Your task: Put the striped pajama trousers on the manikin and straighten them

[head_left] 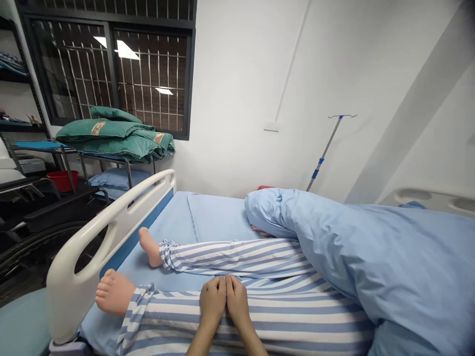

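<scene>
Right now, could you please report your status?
Left hand, right hand curled, side by side, over blue-and-white striped cloth trousers. Light-blue cloth quilt covers trousers' upper part.

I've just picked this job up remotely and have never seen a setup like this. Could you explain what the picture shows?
There is no machine here. One camera, worn on a person's head, looks forward and down. The bare left hand and bare right hand are that person's own, side by side over blue-and-white striped cloth trousers. The trouser legs lie along a pale blue bed sheet and end in two bare feet, near a cream plastic end board. A thick, light blue fabric quilt is bunched at the right. The fingers curl out of sight, so I can't tell whether they grip the cloth; no separate object shows in them.
</scene>
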`<state>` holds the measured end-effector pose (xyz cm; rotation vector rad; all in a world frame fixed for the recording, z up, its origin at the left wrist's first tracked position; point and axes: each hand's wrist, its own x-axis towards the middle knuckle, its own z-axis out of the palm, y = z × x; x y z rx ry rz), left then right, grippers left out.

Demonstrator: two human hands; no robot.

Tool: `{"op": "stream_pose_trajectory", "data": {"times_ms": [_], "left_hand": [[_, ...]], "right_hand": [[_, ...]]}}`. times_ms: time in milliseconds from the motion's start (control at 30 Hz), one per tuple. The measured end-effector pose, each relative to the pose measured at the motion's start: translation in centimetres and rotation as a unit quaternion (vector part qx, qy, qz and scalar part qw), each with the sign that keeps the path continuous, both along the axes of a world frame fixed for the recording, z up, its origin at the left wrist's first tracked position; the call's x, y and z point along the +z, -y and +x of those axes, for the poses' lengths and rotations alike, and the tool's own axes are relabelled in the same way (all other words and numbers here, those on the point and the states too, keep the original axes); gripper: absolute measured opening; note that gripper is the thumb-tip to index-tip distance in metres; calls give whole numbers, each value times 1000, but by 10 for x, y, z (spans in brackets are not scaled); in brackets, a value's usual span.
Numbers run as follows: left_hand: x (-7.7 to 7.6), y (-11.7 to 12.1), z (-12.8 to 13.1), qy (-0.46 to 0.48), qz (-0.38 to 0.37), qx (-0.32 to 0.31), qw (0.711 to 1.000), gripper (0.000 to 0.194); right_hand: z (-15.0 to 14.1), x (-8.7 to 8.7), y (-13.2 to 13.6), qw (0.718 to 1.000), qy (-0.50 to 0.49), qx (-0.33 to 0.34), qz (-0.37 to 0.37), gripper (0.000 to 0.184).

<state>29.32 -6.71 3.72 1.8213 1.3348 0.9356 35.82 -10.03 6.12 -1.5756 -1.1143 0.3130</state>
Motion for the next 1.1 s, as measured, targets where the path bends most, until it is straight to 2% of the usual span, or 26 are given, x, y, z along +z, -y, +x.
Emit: {"op": "stream_pose_trajectory", "data": {"times_ms": [233,333,400,533,667,767,967,1100], "left_hand": [[15,1,19,134,-52,0,990,35],[13,2,27,186,-66,5,980,36],[7,4,28,168,-56,6,984,37],[-3,11,26,69,-20,10,997,36],[-1,14,23,19,-16,-1,1000,38],[2,12,22,20,-9,4,1000,37],[1,12,22,-8,11,-17,1000,38],[1,13,22,-16,12,-9,1000,38]], "right_hand": [[3,0,0,999,-28,-6,30,40],[6,-1,0,998,-53,-7,29,41],[9,-4,-1,997,-69,-8,23,41],[19,-17,-3,993,-109,-11,32,40],[25,-29,-5,990,-136,3,29,43],[27,-26,-7,990,-139,17,19,46],[39,-3,1,997,-68,43,5,44],[43,-16,9,999,9,41,-16,41]]}}
